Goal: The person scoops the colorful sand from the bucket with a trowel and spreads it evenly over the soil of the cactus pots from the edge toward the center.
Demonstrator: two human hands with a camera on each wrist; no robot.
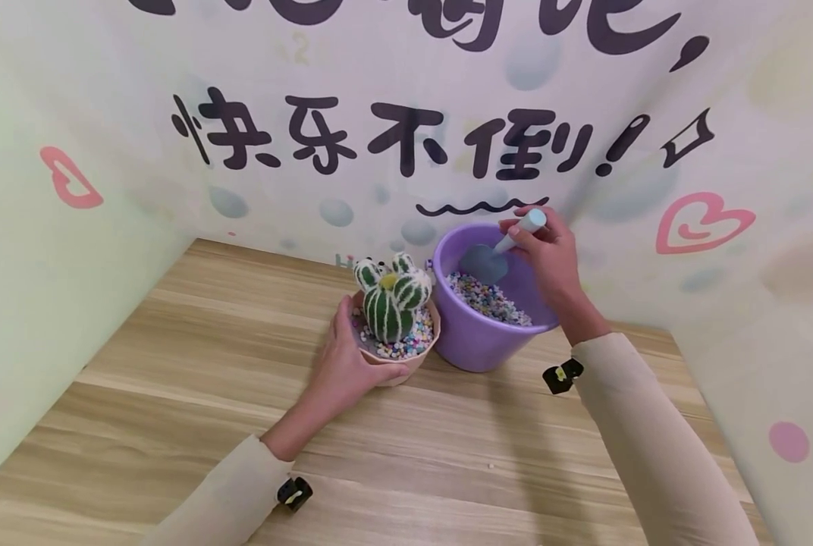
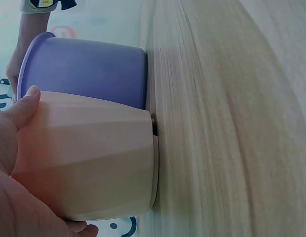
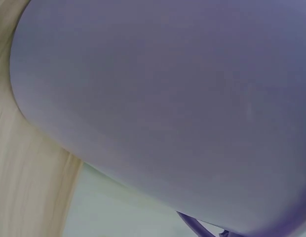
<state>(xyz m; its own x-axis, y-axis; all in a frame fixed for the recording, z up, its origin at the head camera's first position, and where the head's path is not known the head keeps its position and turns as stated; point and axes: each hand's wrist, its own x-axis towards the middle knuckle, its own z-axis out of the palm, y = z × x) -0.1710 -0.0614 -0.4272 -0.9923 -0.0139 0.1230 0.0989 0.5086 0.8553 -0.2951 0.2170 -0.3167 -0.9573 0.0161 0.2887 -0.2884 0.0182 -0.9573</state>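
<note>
- The left hand holds the pot, its fingers clamped round the side; the thumb lies along the near side just below the rim.
- The pot is pale pink and faceted, upright on the desk, just left of the bucket; whether the two touch I cannot tell.
- In the pot stands a cactus, green with white stripes and a yellow tuft.
- Coloured beads lie around the cactus base, mostly at the front and right; a grey surface shows at the left.
- The right hand is over the far right part of the bucket's rim, its fingers clamped on the handle of the scoop.
- The scoop is pale blue; its handle slants up to the right, and its blade is inside the bucket, over the beads there. Whether it touches them I cannot tell.
- The bucket is purple and upright on the desk, with many small mixed-colour beads inside; its side fills most of the right wrist view.
- Both sleeves are light beige, each with a black device near the cuff.
- Behind the desk hangs a pale backdrop with black lettering and pink hearts.
</note>
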